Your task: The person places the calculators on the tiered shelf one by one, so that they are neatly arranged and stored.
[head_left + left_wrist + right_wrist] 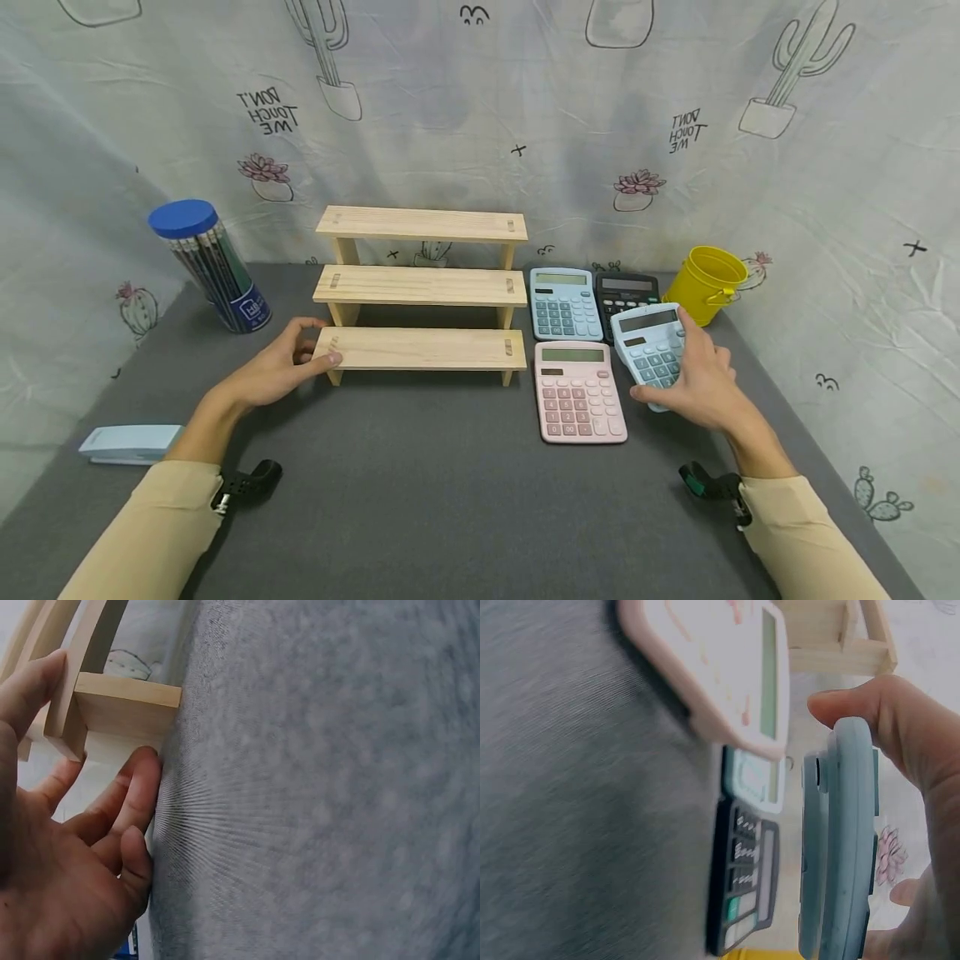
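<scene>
My left hand [272,368] is at the left end of the lowest step of a three-step wooden display stand [420,348], gripping it with thumb and index finger; the left wrist view shows the thumb across the plank [69,712], the other fingers bent beside it. My right hand [705,385] holds a light blue calculator [651,357] by its sides, thumb at one edge and fingers at the other. In the right wrist view this calculator [847,840] is seen edge-on, above the table. Next to it lie a pink calculator [576,379], another blue calculator [564,292] and a partly covered black calculator [626,285].
A yellow bucket [701,279] stands at the back right. At the left are a blue-lidded tub of pencils [213,267] and a light blue stapler-like object [127,442], partly behind my left forearm. A printed cloth [450,125] hangs behind the grey table [465,500].
</scene>
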The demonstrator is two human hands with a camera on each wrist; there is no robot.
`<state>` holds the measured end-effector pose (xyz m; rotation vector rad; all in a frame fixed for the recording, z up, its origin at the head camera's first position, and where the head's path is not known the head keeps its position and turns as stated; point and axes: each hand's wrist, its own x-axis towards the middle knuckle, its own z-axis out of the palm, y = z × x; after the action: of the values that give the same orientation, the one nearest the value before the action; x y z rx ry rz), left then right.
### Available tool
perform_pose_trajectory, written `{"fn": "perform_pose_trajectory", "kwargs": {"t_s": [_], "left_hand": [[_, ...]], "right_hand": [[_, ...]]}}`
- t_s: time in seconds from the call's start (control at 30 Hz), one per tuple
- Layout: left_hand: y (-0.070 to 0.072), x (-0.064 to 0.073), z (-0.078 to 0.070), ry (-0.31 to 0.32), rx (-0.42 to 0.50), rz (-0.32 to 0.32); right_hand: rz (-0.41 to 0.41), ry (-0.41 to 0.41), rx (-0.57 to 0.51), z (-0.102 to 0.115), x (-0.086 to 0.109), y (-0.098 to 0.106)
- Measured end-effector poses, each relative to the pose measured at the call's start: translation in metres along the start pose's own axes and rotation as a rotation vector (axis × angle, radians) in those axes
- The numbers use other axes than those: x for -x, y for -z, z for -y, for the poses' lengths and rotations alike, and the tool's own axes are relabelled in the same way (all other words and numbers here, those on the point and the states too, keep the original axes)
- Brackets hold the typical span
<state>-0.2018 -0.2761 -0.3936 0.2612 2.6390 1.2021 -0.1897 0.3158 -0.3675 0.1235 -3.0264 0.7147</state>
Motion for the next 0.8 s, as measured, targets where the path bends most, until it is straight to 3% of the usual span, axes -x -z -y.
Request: {"fn": "perform_pose_trajectory", "kwargs": {"t_s": [0.27, 0.57, 0.8], "left_hand": [[0.002, -0.003, 0.002, -0.013, -0.020, -0.055], [0.000, -0.006, 0.004, 0.000, 0.029, -0.008], [-0.001, -0.005, 0.004, 0.014, 0.027, -0.012]], "right_hand": [[-0.061, 0.066, -0.023, 0.021, -0.006, 0.005], [-0.075, 0.133, -0.065, 0.041, -0.010, 0.007], [-0.084, 0.156, -0.095, 0.057, -0.015, 0.009]]}}
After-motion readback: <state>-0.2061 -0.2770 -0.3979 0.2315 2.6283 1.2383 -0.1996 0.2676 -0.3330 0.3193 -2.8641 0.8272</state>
